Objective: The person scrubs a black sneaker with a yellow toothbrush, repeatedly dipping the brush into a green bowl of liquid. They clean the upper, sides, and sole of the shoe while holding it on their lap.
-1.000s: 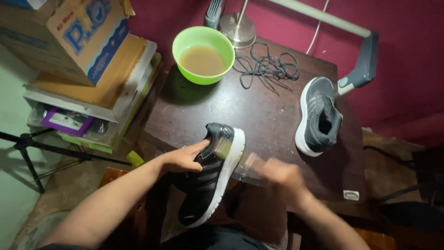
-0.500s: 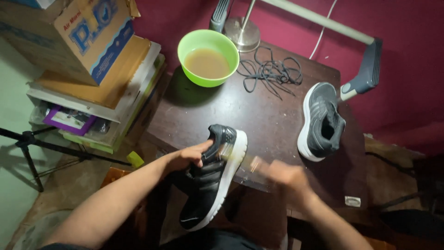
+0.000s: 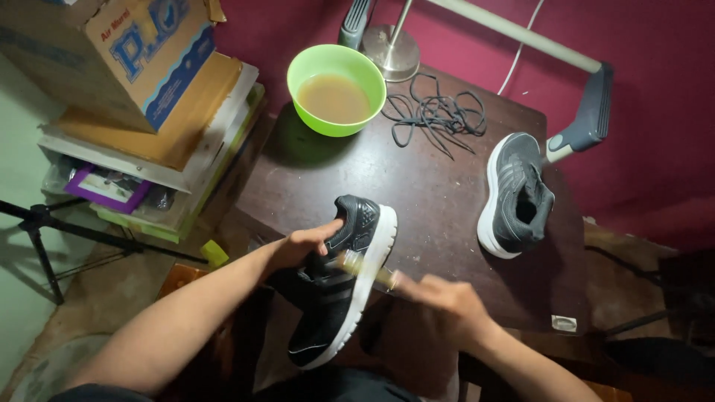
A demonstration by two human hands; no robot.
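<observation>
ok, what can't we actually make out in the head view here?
- Tool in the right hand: motion blur; looks like a small brush against the black shoe, kind unclear.
- Right hand's grip: blurred, fingers not separable.
- Shoe's inner side: hidden by the left hand and the shoe's own tilt.
- Liquid in the green bowl: murky brown, nothing visible beneath.
- Lamp: top cut off by the upper edge.
- Small white item at the table corner: too small.

Black sneaker with white sole, gripped at the upper by left hand, toe pointing away, heel overhanging near table edge, tilted on its side. Small brush, blurred, pinched in right hand, bristle end touching the white sole's side.
</observation>
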